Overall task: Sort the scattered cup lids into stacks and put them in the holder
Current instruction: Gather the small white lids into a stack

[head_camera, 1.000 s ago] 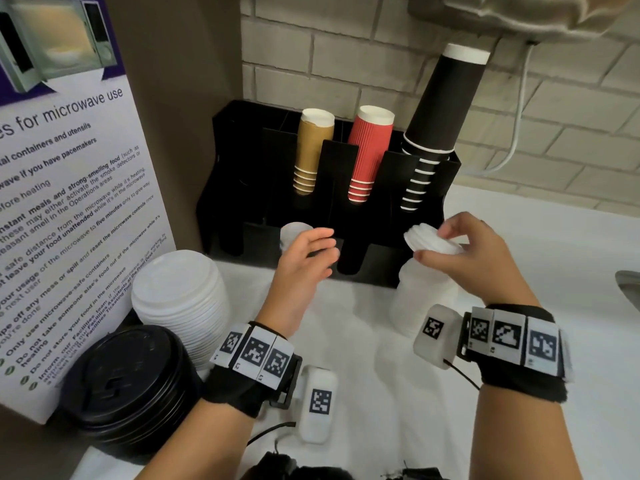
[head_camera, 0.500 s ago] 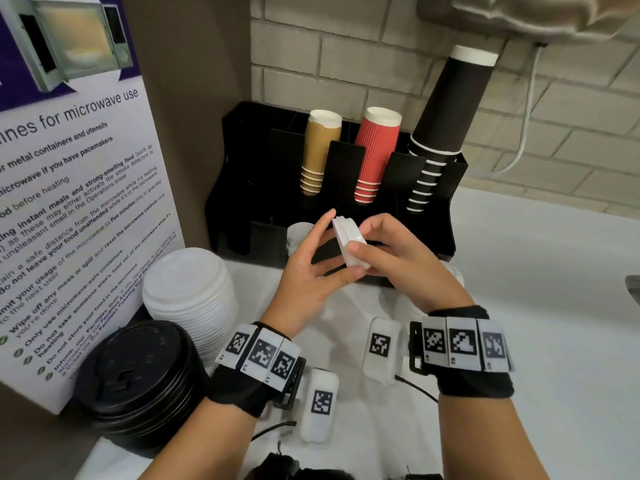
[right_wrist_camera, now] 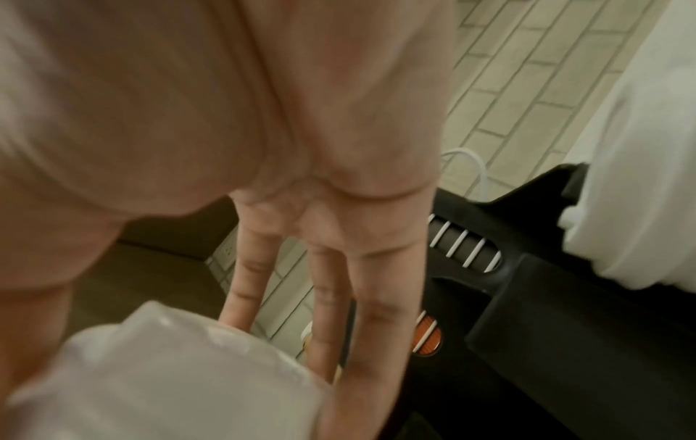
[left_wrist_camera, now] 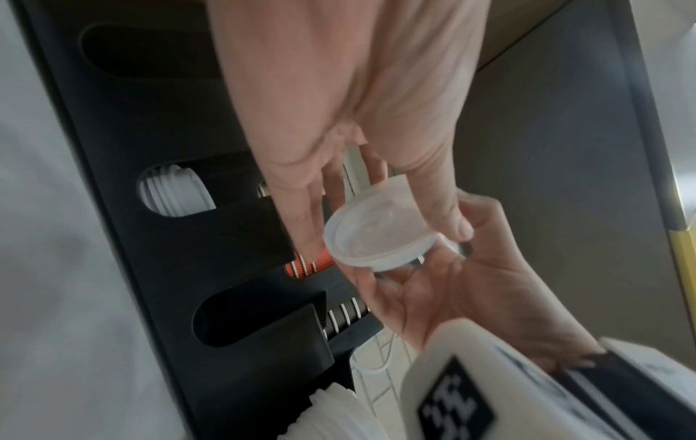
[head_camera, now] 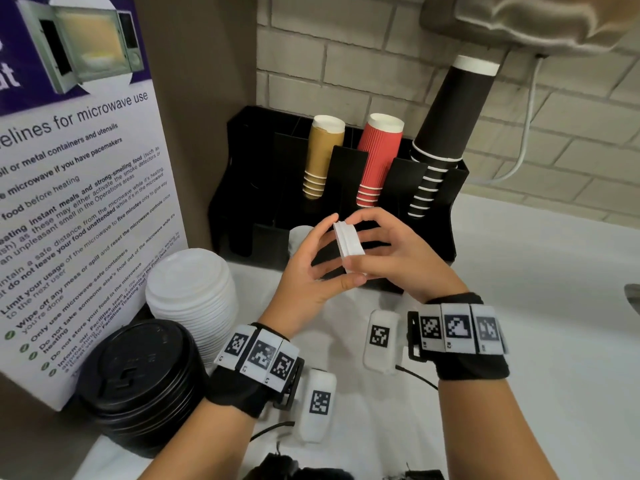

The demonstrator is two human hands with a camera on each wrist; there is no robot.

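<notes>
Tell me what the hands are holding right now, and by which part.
A small stack of white plastic lids, held on edge between both hands: left hand and right hand each pinch it at the rim, thumb below and fingers above.

Both hands meet in the air just in front of the holder [head_camera: 446, 220]. Straight ahead of the left hand [head_camera: 308, 268], one front slot already holds white lids [left_wrist_camera: 177, 193]; the slot to either side of it shows dark and open. Beyond the fingertips the cup stacks [head_camera: 377, 157] rise out of the holder, blocking any reach over its top. Left of the left hand stand a white lid stack [head_camera: 190, 292] and a black lid stack [head_camera: 138, 382], backed by the sign [head_camera: 76, 209]. Right of the right hand [head_camera: 391, 258] the counter [head_camera: 554, 306] lies bare.
</notes>
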